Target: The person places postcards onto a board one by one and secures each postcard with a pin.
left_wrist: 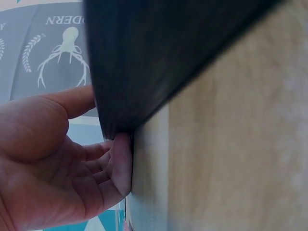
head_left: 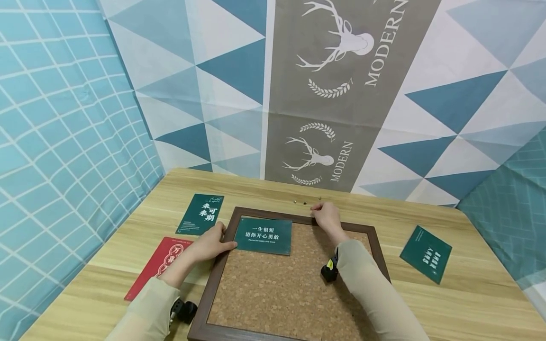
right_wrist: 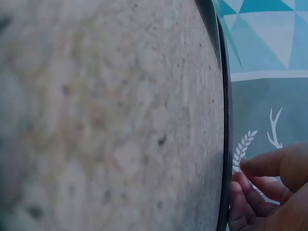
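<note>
A cork board [head_left: 273, 293] with a brown wooden frame lies on the table. My left hand [head_left: 209, 244] grips the frame's left side, thumb over the top and fingers curled against the outer edge, as the left wrist view shows of the frame [left_wrist: 130, 62]. On the cork's upper left corner lies a green card [head_left: 264, 241] with white lettering, close to the left thumb. My right hand [head_left: 327, 218] reaches past the frame's far edge, its thumb and fingers bent close together. Whether they pinch anything, I cannot tell. Tiny pins [head_left: 304, 203] lie beside those fingertips.
Left of the board are another green card [head_left: 200, 214] and a red card [head_left: 155, 265], partly behind my left forearm. A third green card [head_left: 426, 254] lies to the right. A patterned cloth [head_left: 230, 94] rises behind the wooden table [head_left: 477, 303].
</note>
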`<state>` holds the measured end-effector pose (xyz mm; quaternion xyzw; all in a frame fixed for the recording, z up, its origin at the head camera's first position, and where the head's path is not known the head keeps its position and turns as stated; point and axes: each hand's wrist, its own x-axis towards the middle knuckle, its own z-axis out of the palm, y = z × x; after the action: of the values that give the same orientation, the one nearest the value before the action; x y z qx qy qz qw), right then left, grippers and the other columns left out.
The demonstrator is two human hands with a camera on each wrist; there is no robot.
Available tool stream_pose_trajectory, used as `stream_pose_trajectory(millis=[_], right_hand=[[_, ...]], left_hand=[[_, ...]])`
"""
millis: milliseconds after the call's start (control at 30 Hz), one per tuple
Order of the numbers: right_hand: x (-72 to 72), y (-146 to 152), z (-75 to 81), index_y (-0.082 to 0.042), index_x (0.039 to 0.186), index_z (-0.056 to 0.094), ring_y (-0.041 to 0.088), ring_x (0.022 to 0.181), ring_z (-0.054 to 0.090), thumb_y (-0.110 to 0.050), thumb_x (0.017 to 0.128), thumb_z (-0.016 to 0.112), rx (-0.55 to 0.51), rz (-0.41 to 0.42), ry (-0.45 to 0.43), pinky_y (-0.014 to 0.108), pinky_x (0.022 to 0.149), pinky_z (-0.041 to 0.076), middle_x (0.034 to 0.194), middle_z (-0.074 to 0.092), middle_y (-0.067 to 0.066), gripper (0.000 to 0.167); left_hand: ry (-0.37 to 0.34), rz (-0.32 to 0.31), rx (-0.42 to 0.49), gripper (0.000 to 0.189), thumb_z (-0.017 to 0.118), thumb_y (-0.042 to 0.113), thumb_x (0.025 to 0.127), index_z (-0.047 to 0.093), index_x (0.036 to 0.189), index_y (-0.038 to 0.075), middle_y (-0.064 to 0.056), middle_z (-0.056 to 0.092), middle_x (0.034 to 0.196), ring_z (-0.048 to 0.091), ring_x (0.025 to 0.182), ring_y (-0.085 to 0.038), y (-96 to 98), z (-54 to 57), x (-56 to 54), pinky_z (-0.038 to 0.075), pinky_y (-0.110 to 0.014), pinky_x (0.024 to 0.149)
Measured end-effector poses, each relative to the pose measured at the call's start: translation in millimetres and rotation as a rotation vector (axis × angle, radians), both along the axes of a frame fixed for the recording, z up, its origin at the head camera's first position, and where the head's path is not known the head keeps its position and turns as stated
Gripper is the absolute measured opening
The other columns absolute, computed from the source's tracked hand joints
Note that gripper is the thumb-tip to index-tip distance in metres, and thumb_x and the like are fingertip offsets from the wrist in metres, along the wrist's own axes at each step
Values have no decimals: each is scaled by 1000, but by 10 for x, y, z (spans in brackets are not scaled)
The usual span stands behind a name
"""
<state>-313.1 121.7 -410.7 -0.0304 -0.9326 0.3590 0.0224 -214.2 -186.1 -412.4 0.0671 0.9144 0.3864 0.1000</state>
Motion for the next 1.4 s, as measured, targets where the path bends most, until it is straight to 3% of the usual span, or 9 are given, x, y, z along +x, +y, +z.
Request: stream_pose_trajectory(millis=[267, 667, 933, 1200, 1400], right_hand=[[-38, 23, -14, -1, 93, 65, 29, 83, 60, -6, 83, 52, 53, 16, 30, 39, 74, 46, 90, 66, 13, 17], [-176, 76, 54, -3, 111, 61, 28, 92, 59, -11, 87, 55, 145, 111, -83, 37, 74, 48, 105, 63, 14, 26], [-226, 98, 79, -3, 114, 60, 30, 98, 58, -9, 88, 53, 210, 190, -76, 40, 78, 48, 110, 62, 16, 27], [-249, 68, 59, -4, 109, 64, 26, 86, 59, -2, 83, 51, 267, 234, -37, 35, 67, 45, 107, 62, 15, 29], [-259, 55, 36, -4, 97, 68, 24, 78, 58, 1, 80, 55, 294, 247, -4, 35, 66, 46, 96, 64, 13, 22]], left_hand=[[0, -1, 3, 35, 63, 22, 85, 43, 99, -4, -10, 51, 76, 47, 59, -16, 3, 8, 2, 38, -29, 53], [0, -1, 6, 35, 63, 22, 86, 43, 100, -3, -10, 51, 78, 48, 61, -16, -2, -31, -26, 39, -29, 54], [0, -3, 8, 34, 62, 23, 86, 43, 100, -2, -10, 49, 78, 46, 62, -17, 2, -39, -43, 37, -29, 55], [6, -6, -1, 34, 62, 22, 86, 43, 99, -3, -10, 51, 78, 47, 61, -16, 1, -29, -30, 39, -29, 54], [-6, -7, 7, 34, 62, 22, 86, 43, 99, -3, -10, 51, 77, 48, 60, -16, -2, -19, -17, 40, -28, 53]])
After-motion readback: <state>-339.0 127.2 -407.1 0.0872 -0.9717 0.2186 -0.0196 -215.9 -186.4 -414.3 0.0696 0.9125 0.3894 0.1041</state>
